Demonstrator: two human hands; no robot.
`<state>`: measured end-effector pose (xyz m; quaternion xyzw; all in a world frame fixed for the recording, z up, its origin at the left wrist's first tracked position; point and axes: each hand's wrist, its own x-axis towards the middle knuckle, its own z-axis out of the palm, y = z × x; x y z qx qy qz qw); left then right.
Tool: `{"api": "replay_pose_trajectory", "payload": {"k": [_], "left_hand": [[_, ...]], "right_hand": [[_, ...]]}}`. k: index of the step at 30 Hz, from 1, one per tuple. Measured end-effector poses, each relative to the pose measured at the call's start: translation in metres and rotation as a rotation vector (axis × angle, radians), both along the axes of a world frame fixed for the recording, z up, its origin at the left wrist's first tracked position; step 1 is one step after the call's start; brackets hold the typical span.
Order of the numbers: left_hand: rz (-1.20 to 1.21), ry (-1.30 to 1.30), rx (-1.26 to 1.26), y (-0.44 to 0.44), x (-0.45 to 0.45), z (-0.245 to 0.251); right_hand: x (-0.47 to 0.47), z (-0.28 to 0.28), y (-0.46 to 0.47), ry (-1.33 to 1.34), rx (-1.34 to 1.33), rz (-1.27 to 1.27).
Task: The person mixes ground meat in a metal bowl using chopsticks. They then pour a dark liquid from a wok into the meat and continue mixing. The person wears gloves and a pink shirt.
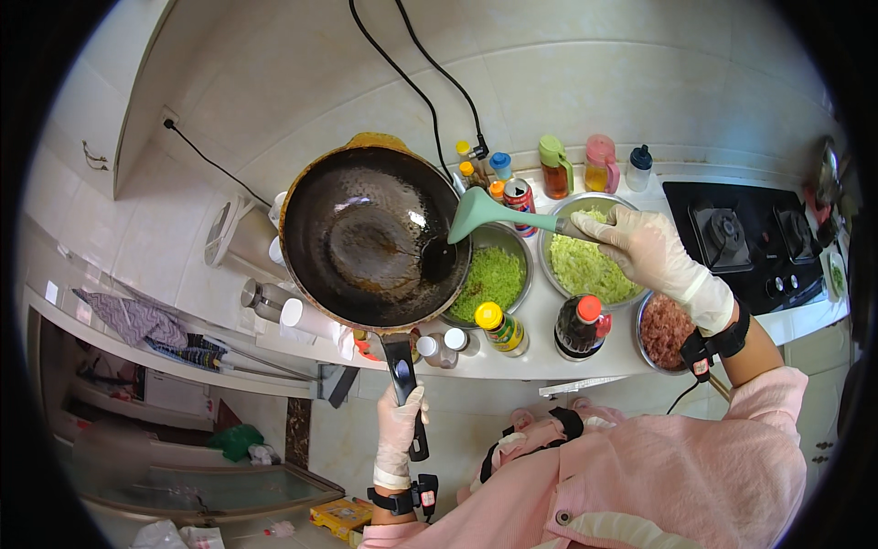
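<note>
My left hand [400,429], in a thin white glove, grips the black handle of a dark wok [370,233] held tilted above the counter. A little dark liquid lies near the wok's right side. My gloved right hand [638,250] is closed around the handle of a green spatula or ladle [480,213], whose head is at the wok's right rim. Partly under the wok stands a metal bowl of finely chopped green vegetable [490,278]. Beneath my right hand is a bowl of paler chopped vegetable [583,264]. Raw minced meat [665,329] fills another bowl by my right wrist.
A yellow-capped bottle [504,329] and a red-capped dark sauce bottle [579,326] stand at the counter's front edge. Oil jugs [555,171], a drink can [519,199] and small bottles line the back. A black gas hob [744,240] is at right. Black cables hang down the wall.
</note>
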<state>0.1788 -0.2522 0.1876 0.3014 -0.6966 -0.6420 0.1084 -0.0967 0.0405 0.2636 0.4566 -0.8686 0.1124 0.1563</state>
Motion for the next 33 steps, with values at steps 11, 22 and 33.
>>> {"api": "replay_pose_trajectory", "payload": {"k": [11, 22, 33], "left_hand": [[-0.007, -0.002, 0.055, 0.005, 0.004, 0.003], [-0.007, 0.005, 0.079, 0.009, 0.007, -0.002], [-0.001, -0.048, 0.029, 0.006, 0.013, -0.004]], "right_hand": [[-0.007, 0.006, -0.043, -0.054, 0.030, 0.088], [0.000, 0.004, -0.089, -0.022, 0.180, 0.141], [0.008, 0.022, -0.061, -0.123, 0.256, 0.201]]}}
